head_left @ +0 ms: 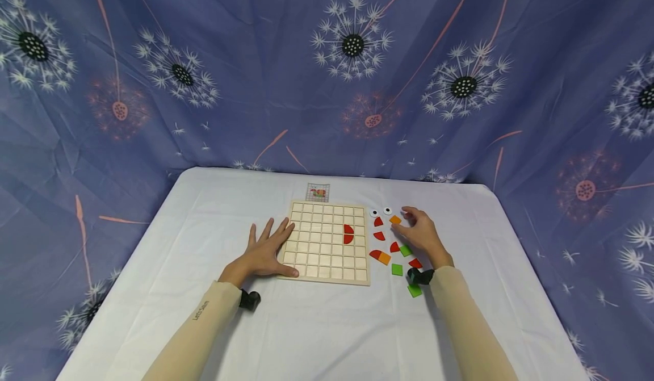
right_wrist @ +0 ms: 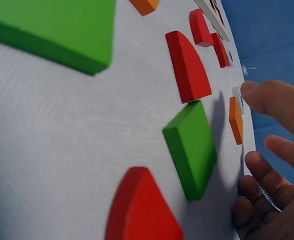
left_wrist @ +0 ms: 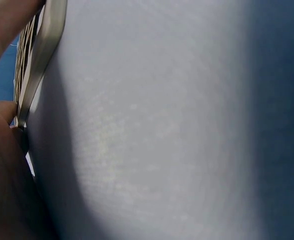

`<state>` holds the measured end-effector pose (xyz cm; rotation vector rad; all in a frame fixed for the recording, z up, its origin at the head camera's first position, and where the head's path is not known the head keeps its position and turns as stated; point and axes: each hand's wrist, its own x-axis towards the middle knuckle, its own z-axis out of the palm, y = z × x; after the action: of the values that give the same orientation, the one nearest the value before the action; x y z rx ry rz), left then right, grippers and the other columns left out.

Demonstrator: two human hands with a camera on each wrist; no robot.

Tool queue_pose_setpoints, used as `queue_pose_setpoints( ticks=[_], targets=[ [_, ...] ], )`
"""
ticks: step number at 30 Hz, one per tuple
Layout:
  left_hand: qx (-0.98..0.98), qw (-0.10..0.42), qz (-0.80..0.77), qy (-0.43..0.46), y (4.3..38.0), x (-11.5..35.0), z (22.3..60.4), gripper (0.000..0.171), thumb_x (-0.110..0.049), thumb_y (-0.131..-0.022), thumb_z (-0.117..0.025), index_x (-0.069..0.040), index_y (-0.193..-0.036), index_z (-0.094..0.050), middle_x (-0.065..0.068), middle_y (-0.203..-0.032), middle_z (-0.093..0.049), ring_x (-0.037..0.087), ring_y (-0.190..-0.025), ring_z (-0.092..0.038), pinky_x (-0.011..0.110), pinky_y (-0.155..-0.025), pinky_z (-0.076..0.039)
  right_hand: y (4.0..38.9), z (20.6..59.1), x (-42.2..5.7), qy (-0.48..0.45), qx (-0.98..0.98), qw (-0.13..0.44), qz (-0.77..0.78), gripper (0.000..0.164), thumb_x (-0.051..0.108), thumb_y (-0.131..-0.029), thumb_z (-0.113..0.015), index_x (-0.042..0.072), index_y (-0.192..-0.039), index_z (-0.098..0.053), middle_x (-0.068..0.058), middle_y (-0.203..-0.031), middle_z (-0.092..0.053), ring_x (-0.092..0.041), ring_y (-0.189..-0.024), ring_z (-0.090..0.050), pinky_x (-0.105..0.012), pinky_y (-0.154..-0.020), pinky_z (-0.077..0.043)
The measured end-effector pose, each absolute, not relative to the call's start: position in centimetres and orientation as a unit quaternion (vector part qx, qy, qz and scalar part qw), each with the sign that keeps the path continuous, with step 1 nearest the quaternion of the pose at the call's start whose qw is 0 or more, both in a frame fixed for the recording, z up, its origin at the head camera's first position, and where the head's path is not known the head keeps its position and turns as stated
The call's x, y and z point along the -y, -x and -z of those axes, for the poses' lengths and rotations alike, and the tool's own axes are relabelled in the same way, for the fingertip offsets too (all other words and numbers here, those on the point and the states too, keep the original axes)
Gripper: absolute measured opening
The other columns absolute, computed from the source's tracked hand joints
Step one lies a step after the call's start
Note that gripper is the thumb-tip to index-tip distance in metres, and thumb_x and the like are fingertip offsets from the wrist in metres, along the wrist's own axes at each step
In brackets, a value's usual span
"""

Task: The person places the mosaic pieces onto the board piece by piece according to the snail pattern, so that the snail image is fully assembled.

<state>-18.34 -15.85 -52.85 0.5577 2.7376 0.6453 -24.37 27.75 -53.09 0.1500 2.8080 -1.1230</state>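
Observation:
A pale wooden grid board (head_left: 317, 279) lies on the white table. Two red quarter-circle pieces (head_left: 348, 229) sit in its cells, one above the other, toward the right side. My left hand (head_left: 265, 254) is spread along the board's left edge, thumb at the near left corner; in the left wrist view only part of that hand and the board's edge (left_wrist: 49, 35) show. My right hand (head_left: 421, 233) hovers beside an orange square piece (head_left: 395, 220), thumb and fingers apart with nothing between them. The right wrist view shows the orange piece (right_wrist: 235, 120) past the thumb.
Right of the board lie loose red quarter-circles (head_left: 378, 236), green squares (head_left: 397, 269), another orange piece (head_left: 384, 258) and two white eye discs (head_left: 387, 211). A small picture card (head_left: 318, 192) lies behind the board. A patterned blue cloth (head_left: 286, 86) hangs behind the table.

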Motion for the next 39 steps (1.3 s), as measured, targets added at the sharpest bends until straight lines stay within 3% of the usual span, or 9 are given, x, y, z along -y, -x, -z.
queue_pose_setpoints(
  ticks=[9, 14, 20, 39],
  targets=[
    [-0.946, 0.137, -0.223, -0.192, 18.33, 15.74, 52.71, 0.13, -0.071, -0.068, -0.084, -0.017, -0.167, -0.019, 0.006, -0.175, -0.007, 0.044, -0.16, 0.004, 0.072, -0.119, 0.014, 24.42, 53.35, -27.77, -0.027, -0.935, 0.029, 0.353, 0.048, 0.025, -0.094, -0.075, 0.001, -0.134, -0.064, -0.019, -0.121, -0.062, -0.033, -0.109, -0.054, -0.05, -0.102, -0.048],
    [-0.946, 0.136, -0.222, -0.193, 18.45, 15.75, 52.8, 0.13, -0.07, -0.068, -0.084, -0.017, -0.167, -0.019, 0.006, -0.175, -0.007, 0.044, -0.159, 0.004, 0.073, -0.118, 0.015, 24.23, 53.18, -27.59, -0.021, -0.937, 0.019, 0.348, 0.038, 0.019, -0.096, -0.071, -0.001, -0.128, -0.068, -0.023, -0.124, -0.062, -0.035, -0.109, -0.057, -0.052, -0.1, -0.05],
    [-0.946, 0.138, -0.222, -0.193, 18.52, 15.78, 52.92, 0.131, -0.071, -0.068, -0.083, -0.017, -0.167, -0.017, 0.006, -0.175, -0.006, 0.044, -0.159, 0.004, 0.073, -0.118, 0.015, 24.16, 53.19, -27.48, -0.027, -0.935, 0.02, 0.353, 0.036, 0.018, -0.097, -0.069, -0.001, -0.128, -0.069, -0.026, -0.129, -0.061, -0.039, -0.114, -0.058, -0.055, -0.104, -0.049],
    [-0.946, 0.138, -0.222, -0.191, 18.45, 15.89, 53.18, 0.13, -0.072, -0.068, -0.083, -0.018, -0.167, -0.017, 0.005, -0.175, -0.005, 0.044, -0.16, 0.004, 0.072, -0.118, 0.016, 24.48, 53.0, -27.41, -0.033, -0.932, 0.037, 0.36, 0.039, 0.023, -0.094, -0.073, 0.001, -0.126, -0.07, -0.02, -0.121, -0.066, -0.034, -0.111, -0.059, -0.05, -0.101, -0.052]
  ],
)
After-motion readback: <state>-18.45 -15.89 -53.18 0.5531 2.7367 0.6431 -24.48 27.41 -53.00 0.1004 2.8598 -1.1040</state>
